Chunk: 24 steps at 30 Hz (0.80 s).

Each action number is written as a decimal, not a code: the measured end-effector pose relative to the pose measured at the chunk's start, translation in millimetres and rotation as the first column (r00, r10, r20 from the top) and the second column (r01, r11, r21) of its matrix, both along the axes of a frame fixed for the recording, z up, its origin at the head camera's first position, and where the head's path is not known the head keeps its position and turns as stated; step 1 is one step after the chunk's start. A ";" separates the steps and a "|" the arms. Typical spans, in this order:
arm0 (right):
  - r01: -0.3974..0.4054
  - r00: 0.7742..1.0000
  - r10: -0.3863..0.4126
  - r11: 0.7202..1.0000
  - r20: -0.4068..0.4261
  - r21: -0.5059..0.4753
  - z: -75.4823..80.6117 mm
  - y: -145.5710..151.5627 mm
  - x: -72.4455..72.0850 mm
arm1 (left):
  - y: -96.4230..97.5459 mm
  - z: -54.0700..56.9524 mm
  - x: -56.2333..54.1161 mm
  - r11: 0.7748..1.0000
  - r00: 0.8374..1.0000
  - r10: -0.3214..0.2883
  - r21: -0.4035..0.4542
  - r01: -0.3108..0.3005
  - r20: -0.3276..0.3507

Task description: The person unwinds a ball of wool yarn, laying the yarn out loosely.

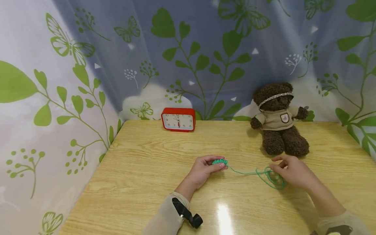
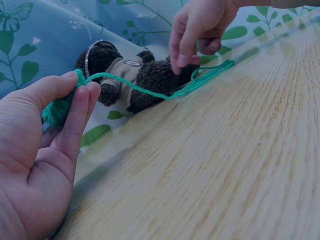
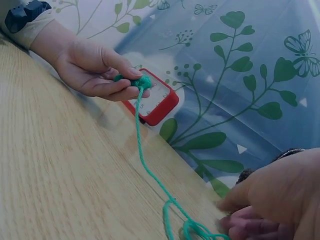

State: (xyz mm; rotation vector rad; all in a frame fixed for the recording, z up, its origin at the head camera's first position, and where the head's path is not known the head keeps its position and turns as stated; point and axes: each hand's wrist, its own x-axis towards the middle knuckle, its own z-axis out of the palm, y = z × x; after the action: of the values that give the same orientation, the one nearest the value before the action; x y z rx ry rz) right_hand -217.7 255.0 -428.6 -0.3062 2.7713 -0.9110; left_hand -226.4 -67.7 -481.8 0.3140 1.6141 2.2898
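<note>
My left hand (image 1: 204,170) pinches a small wound bundle of green yarn (image 1: 219,161) between thumb and fingers, just above the table. From the bundle a single strand (image 2: 132,86) runs slackly across to a few loose loops of yarn (image 1: 276,181) lying on the wood. Over those loops hovers my right hand (image 1: 295,173), its fingers bent loosely downward. In the left wrist view its fingertips (image 2: 182,61) appear just above the strand, with no yarn seen between them. The right wrist view shows the loops (image 3: 197,230) beside its fingers, partly cut off by the frame.
A red alarm clock (image 1: 178,119) stands at the table's back edge, left of centre. Behind my right hand sits a dark brown teddy bear (image 1: 277,120) in a beige top. A leaf-printed curtain (image 1: 205,58) hangs behind the wooden table (image 1: 141,169).
</note>
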 end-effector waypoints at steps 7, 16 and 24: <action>-0.025 1.000 0.022 0.960 -0.014 -0.281 -3.2 -15.8 3.0 | -0.4 0.3 -0.3 1.000 1.000 -0.005 -0.007 0.006 0.011; -0.114 0.983 0.167 0.883 0.076 -0.455 -6.8 -44.3 10.8 | -0.2 -0.5 -0.8 1.000 1.000 -0.004 -0.005 0.004 0.022; -0.203 0.953 0.287 0.846 0.101 -0.493 -18.7 -61.8 17.2 | 0.1 -0.1 -1.2 1.000 1.000 -0.002 -0.011 0.002 0.027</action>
State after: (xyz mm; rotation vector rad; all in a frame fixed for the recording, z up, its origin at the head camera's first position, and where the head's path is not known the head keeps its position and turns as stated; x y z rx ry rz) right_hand -200.5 193.2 -447.4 -0.6130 2.2464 -1.4646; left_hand -227.5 -67.6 -481.9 0.2802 1.6115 2.2735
